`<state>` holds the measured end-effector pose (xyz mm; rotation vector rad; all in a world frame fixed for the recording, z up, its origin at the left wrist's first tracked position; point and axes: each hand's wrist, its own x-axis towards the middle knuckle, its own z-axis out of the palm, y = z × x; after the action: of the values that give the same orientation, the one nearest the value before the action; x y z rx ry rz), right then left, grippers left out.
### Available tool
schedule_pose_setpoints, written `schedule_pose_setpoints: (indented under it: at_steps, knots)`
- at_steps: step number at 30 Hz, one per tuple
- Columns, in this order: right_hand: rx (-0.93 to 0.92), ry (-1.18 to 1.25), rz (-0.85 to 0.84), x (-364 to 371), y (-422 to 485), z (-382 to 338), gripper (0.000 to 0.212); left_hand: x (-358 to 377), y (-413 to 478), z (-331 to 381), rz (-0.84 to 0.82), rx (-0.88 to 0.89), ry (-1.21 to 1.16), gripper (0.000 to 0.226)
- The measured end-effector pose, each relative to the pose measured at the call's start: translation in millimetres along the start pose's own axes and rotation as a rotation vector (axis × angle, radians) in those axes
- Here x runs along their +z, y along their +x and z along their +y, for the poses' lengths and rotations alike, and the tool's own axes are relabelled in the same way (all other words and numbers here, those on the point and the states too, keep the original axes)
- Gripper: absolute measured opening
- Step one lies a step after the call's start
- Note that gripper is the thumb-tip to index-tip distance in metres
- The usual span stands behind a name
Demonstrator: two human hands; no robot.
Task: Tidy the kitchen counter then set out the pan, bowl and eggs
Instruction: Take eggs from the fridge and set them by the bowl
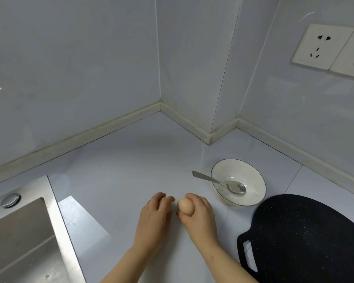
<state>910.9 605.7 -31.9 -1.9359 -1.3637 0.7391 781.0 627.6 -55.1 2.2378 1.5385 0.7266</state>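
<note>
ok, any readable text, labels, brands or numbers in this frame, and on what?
None: no word, brand, number or sign can be read anywhere in the head view.
The wall sockets: plain faces, no marking shows.
The bowl, spoon, egg, pan and sink: no print or label shows.

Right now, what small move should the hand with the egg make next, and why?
Probably lower the right hand fully and open it slowly. It grips the egg close to the flat counter, left of the bowl, and a quick release could let it roll.
</note>
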Motion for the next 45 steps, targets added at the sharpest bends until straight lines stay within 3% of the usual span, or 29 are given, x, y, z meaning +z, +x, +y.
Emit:
schedule_pose_setpoints:
  at_steps: [19, 29, 45]
  knots:
    - [0.022, -0.024, 0.001, 4.8, 5.3, 4.2, 0.052, 2.6, -0.1, -7.8, 0.015, 0.041, -0.019, 0.031]
    - [0.030, -0.003, 0.013, 8.1, 6.5, 8.3, 0.058, -2.7, 0.4, -4.5, 0.010, 0.035, -0.065, 0.046]
    - [0.060, 0.094, -0.014, 5.2, 3.7, 10.4, 0.070, -9.3, -4.1, 0.0, -0.049, -0.124, -0.207, 0.058]
